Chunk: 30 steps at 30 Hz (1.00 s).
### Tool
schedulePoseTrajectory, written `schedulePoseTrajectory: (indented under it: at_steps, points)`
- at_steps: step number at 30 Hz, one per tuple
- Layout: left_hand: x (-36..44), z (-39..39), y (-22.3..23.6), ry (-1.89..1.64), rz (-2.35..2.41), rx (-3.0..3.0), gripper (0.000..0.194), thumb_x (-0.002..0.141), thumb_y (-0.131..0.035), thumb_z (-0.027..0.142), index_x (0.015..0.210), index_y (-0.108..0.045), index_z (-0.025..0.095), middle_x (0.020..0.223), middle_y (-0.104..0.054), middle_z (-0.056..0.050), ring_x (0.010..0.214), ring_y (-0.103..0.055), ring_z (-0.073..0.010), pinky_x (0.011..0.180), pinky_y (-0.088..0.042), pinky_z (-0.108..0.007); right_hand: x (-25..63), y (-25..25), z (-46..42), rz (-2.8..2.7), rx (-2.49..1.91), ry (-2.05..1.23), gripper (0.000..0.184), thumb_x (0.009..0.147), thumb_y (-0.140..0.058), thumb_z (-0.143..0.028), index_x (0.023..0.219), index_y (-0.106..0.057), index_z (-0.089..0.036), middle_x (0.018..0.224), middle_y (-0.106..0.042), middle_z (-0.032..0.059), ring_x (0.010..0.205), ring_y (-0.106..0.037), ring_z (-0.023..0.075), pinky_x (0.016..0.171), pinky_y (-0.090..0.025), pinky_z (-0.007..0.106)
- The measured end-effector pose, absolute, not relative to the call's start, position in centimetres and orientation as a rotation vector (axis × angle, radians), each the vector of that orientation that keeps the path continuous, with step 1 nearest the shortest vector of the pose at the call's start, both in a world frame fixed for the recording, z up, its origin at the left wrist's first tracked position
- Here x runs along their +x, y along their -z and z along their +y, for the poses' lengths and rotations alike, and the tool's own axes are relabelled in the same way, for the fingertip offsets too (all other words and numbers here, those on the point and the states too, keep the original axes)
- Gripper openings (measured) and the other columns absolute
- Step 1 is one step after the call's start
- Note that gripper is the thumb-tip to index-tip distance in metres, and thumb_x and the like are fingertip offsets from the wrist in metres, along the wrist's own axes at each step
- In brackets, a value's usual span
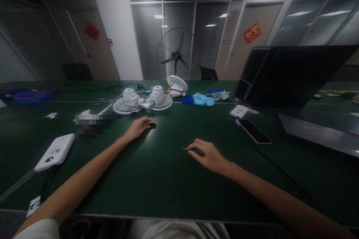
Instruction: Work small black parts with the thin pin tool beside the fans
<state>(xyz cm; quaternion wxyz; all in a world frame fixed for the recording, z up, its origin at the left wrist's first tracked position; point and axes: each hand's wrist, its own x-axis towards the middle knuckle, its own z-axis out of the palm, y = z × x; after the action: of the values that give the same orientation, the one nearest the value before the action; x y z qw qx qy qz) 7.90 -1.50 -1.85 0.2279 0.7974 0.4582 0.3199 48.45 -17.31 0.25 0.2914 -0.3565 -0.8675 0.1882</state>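
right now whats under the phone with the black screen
The phone lies on the green tabletop, a dark cable trailing by its near edge; anything directly beneath is covered.

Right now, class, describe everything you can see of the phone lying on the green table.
The phone is a slim rectangle with rounded corners, a dark, unlit screen that looks like glass, and a pale edge. It lies flat, screen up, on the green table, slanting with its far end towards the left. It is right of the right hand, and neither hand touches it. A dark cable runs close by; whether they connect is unclear.
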Motion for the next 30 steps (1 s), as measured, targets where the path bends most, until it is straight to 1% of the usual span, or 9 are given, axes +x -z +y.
schedulePoseTrajectory:
  at_steps: [4,8,13,20,25,27,30]
  points:
    - [3.1,0.9,2.0,-0.935,1.374,2.13,0.045,0.079,-0.072,0.044,0.115,-0.07,0.017,0.107,-0.076,-0.011,0.094,-0.073,-0.0279,0.089,-0.057,-0.044,48.4,-0.2,-17.3,-2.316,-0.95,-0.482,0.021,0.108,-0.059,-0.034,0.122,-0.068,-0.022,0.111,-0.068,0.0055,0.091,-0.067,0.0181,0.077,-0.056,0.029]
    - [0.6,1.8,2.1,-0.927,1.377,2.106,0.052,0.072,-0.075,0.048,0.113,-0.07,0.016,0.102,-0.076,-0.011,0.093,-0.074,-0.028,0.087,-0.059,-0.044,48.5,-0.3,-17.3,-2.316,-0.957,-0.474,0.02,0.107,-0.059,-0.034,0.12,-0.069,-0.022,0.108,-0.068,0.0053,0.089,-0.067,0.0182,0.075,-0.055,0.029]
    - [-0.6,2.0,1.8,-0.915,1.378,2.102,0.058,0.07,-0.078,0.051,0.115,-0.07,0.016,0.097,-0.077,-0.011,0.09,-0.075,-0.029,0.086,-0.059,-0.045,48.6,-0.1,-17.2,-2.319,-0.952,-0.497,0.021,0.108,-0.058,-0.034,0.121,-0.069,-0.022,0.11,-0.068,0.0056,0.091,-0.067,0.0185,0.076,-0.056,0.029]
    - [-1.0,1.3,1.0,-0.928,1.427,2.115,0.056,0.072,-0.076,0.055,0.114,-0.071,0.019,0.101,-0.077,-0.01,0.094,-0.074,-0.03,0.091,-0.058,-0.045,48.5,-0.1,-17.3,-2.315,-0.955,-0.519,0.02,0.108,-0.058,-0.034,0.122,-0.068,-0.022,0.111,-0.068,0.0051,0.092,-0.067,0.0179,0.079,-0.056,0.029]
    - [-1.3,1.4,0.9,-0.896,1.467,2.079,0.064,0.066,-0.08,0.06,0.114,-0.073,0.018,0.099,-0.078,-0.011,0.09,-0.074,-0.0299,0.088,-0.058,-0.043,48.5,-0.3,-17.4,-2.317,-0.948,-0.532,0.021,0.109,-0.057,-0.034,0.121,-0.068,-0.022,0.112,-0.067,0.0051,0.093,-0.067,0.018,0.079,-0.056,0.029]
    - [-1.6,1.6,1.0,-0.869,1.498,2.051,0.064,0.062,-0.083,0.061,0.109,-0.076,0.018,0.098,-0.079,-0.011,0.09,-0.075,-0.0303,0.087,-0.058,-0.041,48.5,-0.3,-17.4,-2.323,-0.944,-0.54,0.021,0.108,-0.057,-0.034,0.122,-0.068,-0.022,0.113,-0.067,0.0051,0.094,-0.067,0.0181,0.079,-0.056,0.029]
    - [-2.2,1.8,0.8,-0.826,1.561,2.017,0.055,0.058,-0.086,0.062,0.091,-0.081,0.019,0.093,-0.081,-0.011,0.089,-0.075,-0.0316,0.083,-0.058,-0.039,48.5,-0.3,-17.4,-2.328,-0.954,-0.518,0.021,0.108,-0.057,-0.033,0.122,-0.068,-0.022,0.112,-0.067,0.0051,0.092,-0.067,0.0181,0.078,-0.056,0.029]
